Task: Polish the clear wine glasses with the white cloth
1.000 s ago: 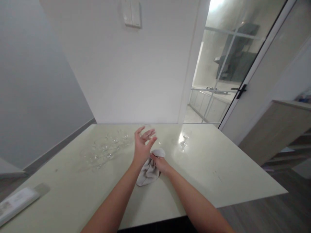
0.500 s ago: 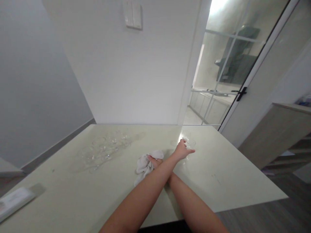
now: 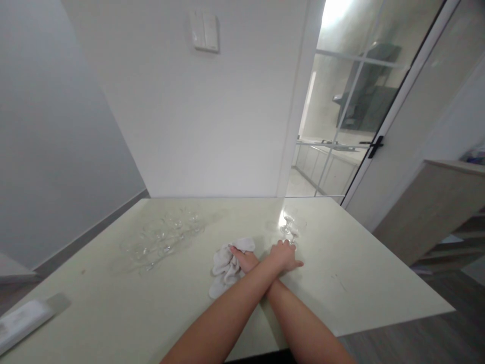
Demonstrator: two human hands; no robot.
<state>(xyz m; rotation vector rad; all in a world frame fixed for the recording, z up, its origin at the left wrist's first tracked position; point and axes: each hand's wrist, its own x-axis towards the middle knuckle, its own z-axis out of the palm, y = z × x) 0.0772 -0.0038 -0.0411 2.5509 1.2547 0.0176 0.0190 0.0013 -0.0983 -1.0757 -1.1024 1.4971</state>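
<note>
My forearms cross over the table, the left one on top. My left hand (image 3: 286, 255) is on the right side, thumb spread away from the fingers, apparently holding nothing. Just beyond its fingertips stand clear stemmed glasses (image 3: 291, 228); their outlines are faint and I cannot tell whether the fingers touch the nearer one. Reaching to the left under that arm, my right hand (image 3: 245, 259) grips a crumpled white cloth (image 3: 226, 268) that rests on the tabletop. Part of the right hand is hidden by the left forearm.
Several more clear glasses (image 3: 161, 235) stand grouped on the left of the pale table (image 3: 151, 313). A white oblong object (image 3: 25, 323) lies at the near left edge. A wall (image 3: 212, 126) rises behind the table, with a glass-paned door (image 3: 341, 126) at the right.
My left hand has come away from the glasses and drawn back toward me. The right hand with the cloth stays in about the same place.
</note>
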